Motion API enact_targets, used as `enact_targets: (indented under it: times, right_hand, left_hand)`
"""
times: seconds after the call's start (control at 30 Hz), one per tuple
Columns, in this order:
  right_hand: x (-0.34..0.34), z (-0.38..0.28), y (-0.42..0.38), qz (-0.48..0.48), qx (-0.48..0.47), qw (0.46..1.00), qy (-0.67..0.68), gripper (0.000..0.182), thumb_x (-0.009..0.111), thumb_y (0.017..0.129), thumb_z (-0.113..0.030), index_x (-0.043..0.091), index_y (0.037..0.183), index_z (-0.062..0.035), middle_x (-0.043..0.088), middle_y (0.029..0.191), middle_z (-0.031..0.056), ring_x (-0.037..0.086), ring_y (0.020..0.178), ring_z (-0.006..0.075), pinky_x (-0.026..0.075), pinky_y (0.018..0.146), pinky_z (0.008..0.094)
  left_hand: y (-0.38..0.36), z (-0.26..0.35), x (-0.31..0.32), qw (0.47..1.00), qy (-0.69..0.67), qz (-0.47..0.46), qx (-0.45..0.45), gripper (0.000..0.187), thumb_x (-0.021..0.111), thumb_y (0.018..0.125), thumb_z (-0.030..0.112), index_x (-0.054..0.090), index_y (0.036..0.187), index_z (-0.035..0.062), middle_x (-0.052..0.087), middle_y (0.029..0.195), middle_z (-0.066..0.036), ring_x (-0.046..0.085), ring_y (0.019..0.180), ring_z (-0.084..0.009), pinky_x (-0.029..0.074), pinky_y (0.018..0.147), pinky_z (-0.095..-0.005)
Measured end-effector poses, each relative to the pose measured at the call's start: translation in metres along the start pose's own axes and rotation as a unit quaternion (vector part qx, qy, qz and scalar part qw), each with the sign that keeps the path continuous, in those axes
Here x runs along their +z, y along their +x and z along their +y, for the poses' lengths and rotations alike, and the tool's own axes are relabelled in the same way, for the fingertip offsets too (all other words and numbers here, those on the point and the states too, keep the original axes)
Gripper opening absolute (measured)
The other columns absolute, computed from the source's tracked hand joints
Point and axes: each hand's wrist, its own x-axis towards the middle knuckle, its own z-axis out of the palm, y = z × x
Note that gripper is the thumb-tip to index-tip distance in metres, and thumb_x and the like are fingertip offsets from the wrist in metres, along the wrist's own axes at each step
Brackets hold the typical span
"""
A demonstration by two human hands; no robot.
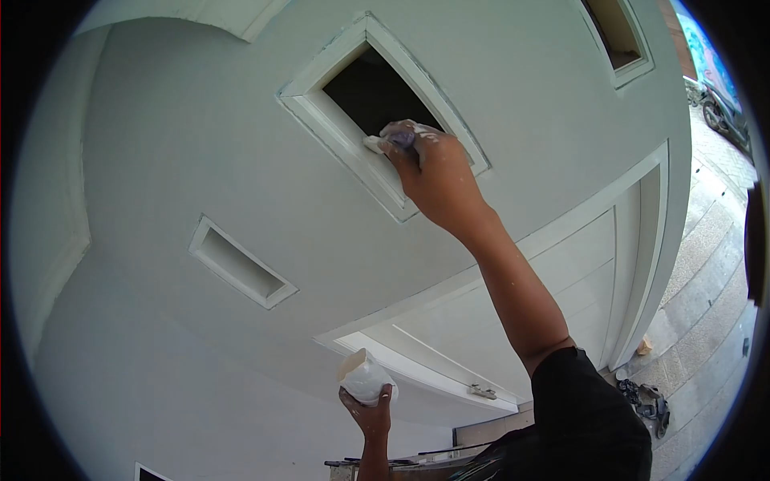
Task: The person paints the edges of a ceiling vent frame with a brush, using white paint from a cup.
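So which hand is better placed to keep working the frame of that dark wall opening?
Right. The right hand is raised against the opening's frame, gripping a small tool on its trim. The left hand is low, holding a white container.

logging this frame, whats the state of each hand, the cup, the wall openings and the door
right hand: raised, gripping a small paint-smeared tool pressed on the window frame
left hand: closed round the white cup
white cup: held tilted
window opening: open, dark inside
small recess: shallow, closed at the back
door: shut
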Motion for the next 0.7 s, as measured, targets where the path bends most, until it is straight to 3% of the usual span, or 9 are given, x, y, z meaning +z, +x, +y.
enact_targets:
  times: [0.07, 0.13, 0.2, 0.27, 0.4, 0.5, 0.57, 0.7]
  right_hand:
    - [-0.007, -0.005, -0.007, -0.001, -0.026, 0.999, 0.021, 0.018, 0.066, 0.098, -0.011, 0.073, 0.101, 0.0049, 0.073, 0.089, 0.0218, 0.068, 0.075, 0.0384, 0.054, 0.075, 0.0398]
    - [-0.029, -0.018, -0.012, 0.001, 0.106, 0.993, 0.054, 0.019, 0.066, 0.100, -0.013, 0.074, 0.102, 0.0036, 0.073, 0.092, 0.0228, 0.067, 0.072, 0.0395, 0.055, 0.072, 0.0409]
    - [-0.031, -0.018, -0.011, 0.003, 0.129, 0.990, 0.053, 0.021, 0.067, 0.100, -0.015, 0.075, 0.106, 0.0027, 0.073, 0.089, 0.0236, 0.065, 0.069, 0.0400, 0.054, 0.070, 0.0408]
    - [-0.016, -0.003, -0.006, 0.017, 0.049, 0.998, -0.031, 0.019, 0.067, 0.099, -0.014, 0.075, 0.106, 0.0026, 0.072, 0.087, 0.0238, 0.065, 0.070, 0.0394, 0.053, 0.070, 0.0395]
    - [0.005, 0.021, -0.014, -0.012, -0.008, 0.999, -0.040, 0.020, 0.068, 0.099, -0.013, 0.074, 0.107, 0.0033, 0.071, 0.085, 0.0245, 0.064, 0.071, 0.0387, 0.053, 0.069, 0.0388]
    - [-0.028, 0.005, -0.024, -0.036, 0.067, 0.997, -0.008, 0.020, 0.068, 0.099, -0.014, 0.074, 0.107, 0.0032, 0.071, 0.084, 0.0249, 0.065, 0.072, 0.0395, 0.053, 0.070, 0.0391]
    - [-0.043, -0.001, -0.029, -0.015, 0.173, 0.983, 0.062, 0.020, 0.069, 0.098, -0.014, 0.074, 0.107, 0.0031, 0.070, 0.081, 0.0246, 0.064, 0.072, 0.0409, 0.053, 0.071, 0.0399]
    - [-0.036, -0.005, -0.020, 0.015, 0.161, 0.986, -0.029, 0.020, 0.069, 0.098, -0.015, 0.075, 0.106, 0.0030, 0.071, 0.082, 0.0242, 0.067, 0.072, 0.0378, 0.054, 0.071, 0.0396]
  left_hand:
    - [0.001, -0.008, 0.000, 1.000, -0.012, 0.000, 0.003, 0.102, 0.089, 0.072, 0.013, 0.025, 0.149, -0.0042, 0.039, 0.140, -0.022, 0.047, 0.131, -0.0364, 0.046, 0.111, -0.0477]
    - [0.001, -0.011, 0.001, 1.000, -0.024, -0.002, 0.003, 0.102, 0.089, 0.072, 0.013, 0.025, 0.149, -0.0044, 0.039, 0.140, -0.022, 0.048, 0.131, -0.0364, 0.046, 0.111, -0.0477]
    - [0.002, -0.010, 0.001, 0.999, -0.027, -0.013, 0.025, 0.101, 0.089, 0.072, 0.013, 0.025, 0.148, -0.0051, 0.039, 0.139, -0.022, 0.047, 0.130, -0.0364, 0.046, 0.110, -0.0475]
    - [0.001, -0.008, 0.002, 0.999, -0.032, -0.012, 0.020, 0.101, 0.089, 0.073, 0.013, 0.024, 0.148, -0.0055, 0.039, 0.139, -0.022, 0.047, 0.130, -0.0364, 0.046, 0.110, -0.0474]
    - [0.000, -0.001, 0.001, 0.999, -0.048, -0.004, 0.014, 0.101, 0.088, 0.073, 0.014, 0.024, 0.148, -0.0060, 0.040, 0.138, -0.022, 0.048, 0.129, -0.0364, 0.046, 0.109, -0.0473]
    - [0.000, -0.009, 0.001, 0.999, -0.033, -0.004, 0.013, 0.101, 0.088, 0.073, 0.014, 0.024, 0.148, -0.0060, 0.040, 0.138, -0.022, 0.048, 0.129, -0.0362, 0.046, 0.110, -0.0471]
    - [-0.001, -0.008, 0.001, 1.000, -0.025, -0.006, 0.007, 0.101, 0.086, 0.075, 0.013, 0.023, 0.152, -0.0051, 0.040, 0.143, -0.023, 0.048, 0.132, -0.0371, 0.044, 0.112, -0.0483]
    - [-0.001, -0.005, 0.001, 0.999, -0.049, -0.015, -0.005, 0.101, 0.084, 0.078, 0.013, 0.021, 0.155, -0.0034, 0.040, 0.148, -0.024, 0.046, 0.136, -0.0377, 0.041, 0.115, -0.0491]
